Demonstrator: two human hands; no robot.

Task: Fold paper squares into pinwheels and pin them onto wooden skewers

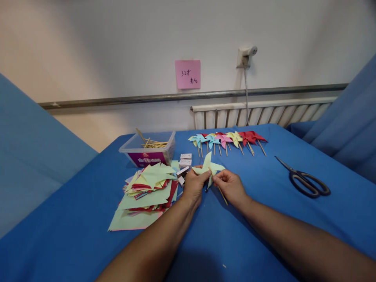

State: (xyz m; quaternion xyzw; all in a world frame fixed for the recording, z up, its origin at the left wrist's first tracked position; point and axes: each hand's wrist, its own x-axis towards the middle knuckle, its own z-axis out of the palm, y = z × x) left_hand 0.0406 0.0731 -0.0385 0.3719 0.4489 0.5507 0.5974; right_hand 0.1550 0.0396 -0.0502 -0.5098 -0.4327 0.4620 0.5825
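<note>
Between my two hands is a pale green paper pinwheel [208,159], its blades spread and a thin wooden stick [223,195] slanting down to the right from its middle. My left hand [195,183] is closed on the paper from the left, the thumb pressing near the centre. From the right, my right hand [230,185] pinches the stick close to the pinwheel's centre. The fingertips hide the spot where stick and paper meet. Just left of my left hand lie small white boxes [185,162] and a pile of cut coloured paper [147,199].
A clear plastic tub [148,150] with wooden sticks stands behind the paper pile. Several finished pinwheels [225,139] lie in a row at the table's back. Black-handled scissors [305,182] rest on the right. A pink note [188,74] is on the wall above a metal rail.
</note>
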